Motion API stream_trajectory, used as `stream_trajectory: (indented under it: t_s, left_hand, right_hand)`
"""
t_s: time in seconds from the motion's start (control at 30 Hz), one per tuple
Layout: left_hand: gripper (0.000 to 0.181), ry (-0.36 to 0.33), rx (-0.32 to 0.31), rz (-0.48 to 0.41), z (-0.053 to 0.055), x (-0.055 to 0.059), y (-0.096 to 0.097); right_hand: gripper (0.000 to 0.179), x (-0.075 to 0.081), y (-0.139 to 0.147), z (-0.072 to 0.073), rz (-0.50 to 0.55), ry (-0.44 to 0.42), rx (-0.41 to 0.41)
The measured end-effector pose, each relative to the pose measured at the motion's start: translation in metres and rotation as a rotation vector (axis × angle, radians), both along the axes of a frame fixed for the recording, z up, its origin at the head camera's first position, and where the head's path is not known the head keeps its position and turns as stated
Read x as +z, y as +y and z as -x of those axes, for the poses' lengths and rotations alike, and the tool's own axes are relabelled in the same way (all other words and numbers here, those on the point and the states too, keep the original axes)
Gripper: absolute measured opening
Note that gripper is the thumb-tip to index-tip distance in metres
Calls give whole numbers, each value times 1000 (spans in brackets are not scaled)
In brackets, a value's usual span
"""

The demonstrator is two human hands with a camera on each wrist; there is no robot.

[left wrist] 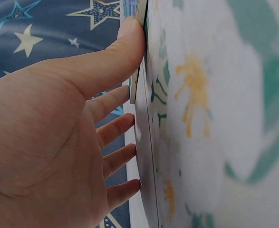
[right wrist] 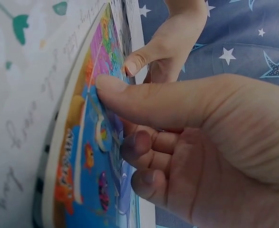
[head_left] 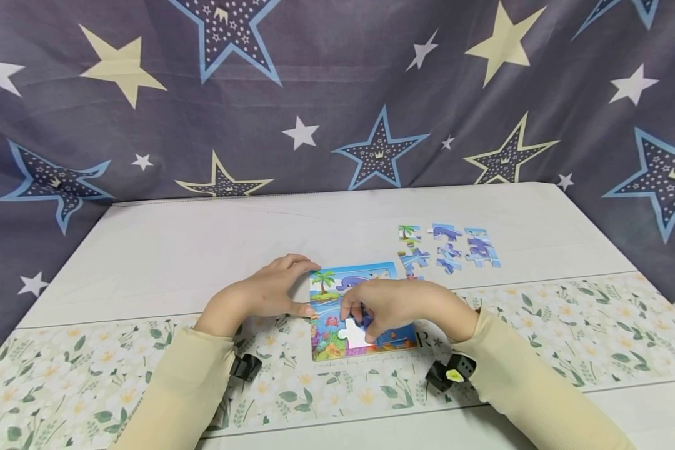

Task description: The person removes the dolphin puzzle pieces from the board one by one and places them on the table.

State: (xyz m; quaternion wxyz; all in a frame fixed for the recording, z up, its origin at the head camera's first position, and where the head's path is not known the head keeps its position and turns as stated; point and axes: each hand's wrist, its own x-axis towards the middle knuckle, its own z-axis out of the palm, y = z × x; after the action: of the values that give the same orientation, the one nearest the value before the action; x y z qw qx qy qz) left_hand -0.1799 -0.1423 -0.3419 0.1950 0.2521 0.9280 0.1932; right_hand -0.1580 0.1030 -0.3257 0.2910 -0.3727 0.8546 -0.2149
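Note:
A jigsaw board [head_left: 323, 347] with a sea picture lies on the table. A white jigsaw-shaped patch [head_left: 354, 334] shows in its lower middle. My left hand [head_left: 272, 287] steadies the board's left side; in the left wrist view the thumb [left wrist: 129, 42] rests on its edge and the other fingers stretch out loosely. Over the board's middle, my right hand [head_left: 396, 306] has curled fingers and pinches a mostly hidden blue puzzle piece [head_left: 365, 320] beside the white patch. The right wrist view shows the right thumb [right wrist: 129, 97] low over the board.
Several loose puzzle pieces [head_left: 445, 232] lie on the white tabletop [head_left: 230, 231] behind the board to the right. A floral cloth strip [head_left: 281, 394] runs under the board. A star-patterned curtain [head_left: 326, 75] hangs behind the table.

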Motion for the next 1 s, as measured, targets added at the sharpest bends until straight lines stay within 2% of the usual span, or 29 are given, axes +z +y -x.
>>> stream_trajectory:
  t_s: [0.3,0.63,1.0]
  left_hand:
    - [84,-7,-1,7,1,0,0]
    - [84,-9,1,7,1,0,1]
    - [85,-10,6,10,-1,1,0]
  right_hand:
    - [19,-1,-1,2,65,26,10]
    - [14,2,-3,0,107,-43,-2]
    - [8,5,0,3,169,-45,9]
